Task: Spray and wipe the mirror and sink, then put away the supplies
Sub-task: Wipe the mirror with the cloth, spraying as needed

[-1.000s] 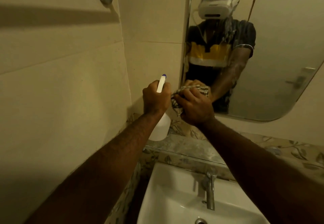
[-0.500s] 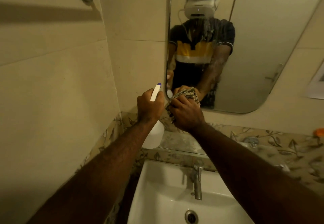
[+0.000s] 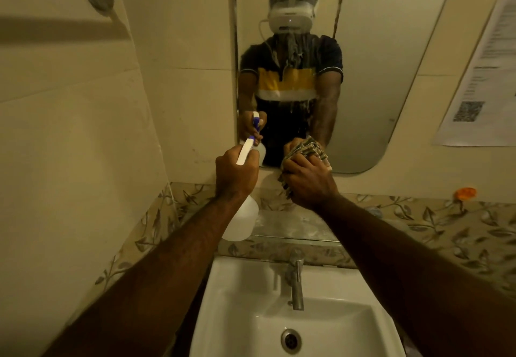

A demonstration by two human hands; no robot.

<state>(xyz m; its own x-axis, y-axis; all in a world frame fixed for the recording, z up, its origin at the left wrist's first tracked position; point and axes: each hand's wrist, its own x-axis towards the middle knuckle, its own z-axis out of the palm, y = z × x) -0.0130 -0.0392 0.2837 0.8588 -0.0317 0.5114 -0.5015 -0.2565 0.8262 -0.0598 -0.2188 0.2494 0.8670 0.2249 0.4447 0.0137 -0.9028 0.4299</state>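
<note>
The left hand is closed around the neck of a spray bottle, a rounded, translucent white plastic body hanging below the fist, its white trigger head with a purple tip aimed at the mirror. The right hand is clenched on a bunched checked cloth, woven and crumpled, pressed against the mirror's lower edge. The glass is rounded at its corner and streaked with white foam running down the middle. Below, a glossy white rectangular sink holds a metal drain, with an upright steel tap at its back rim, under a leaf-patterned tile band.
</note>
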